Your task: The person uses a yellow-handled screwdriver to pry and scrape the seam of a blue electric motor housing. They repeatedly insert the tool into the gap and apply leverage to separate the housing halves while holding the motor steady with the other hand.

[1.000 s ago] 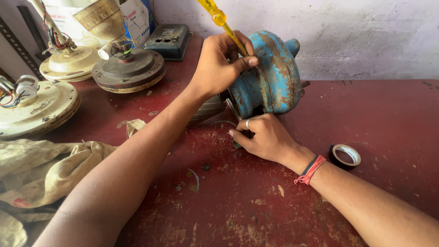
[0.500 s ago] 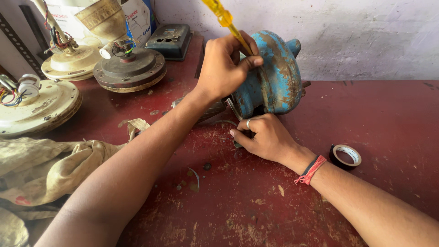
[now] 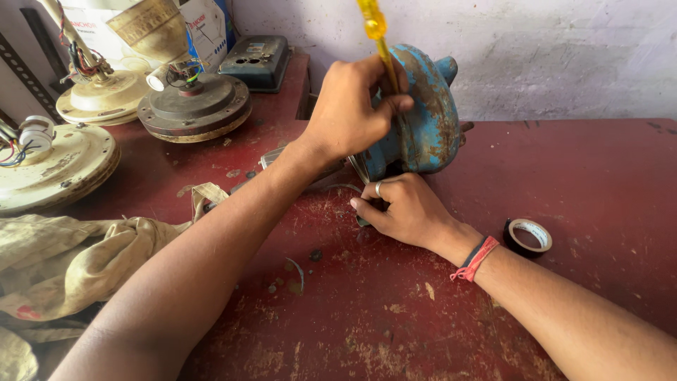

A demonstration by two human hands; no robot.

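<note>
Rusty blue motor (image 3: pixel 416 113) near wall, left hand (image 3: pixel 349 113) gripping screwdriver (image 3: pixel 377 39)

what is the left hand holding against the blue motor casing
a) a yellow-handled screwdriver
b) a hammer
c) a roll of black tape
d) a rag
a: the left hand grips a yellow-handled screwdriver whose shaft runs down onto the rusty blue motor casing, while the roll of black tape lies apart on the red table and the rag sits off to the side.
</note>
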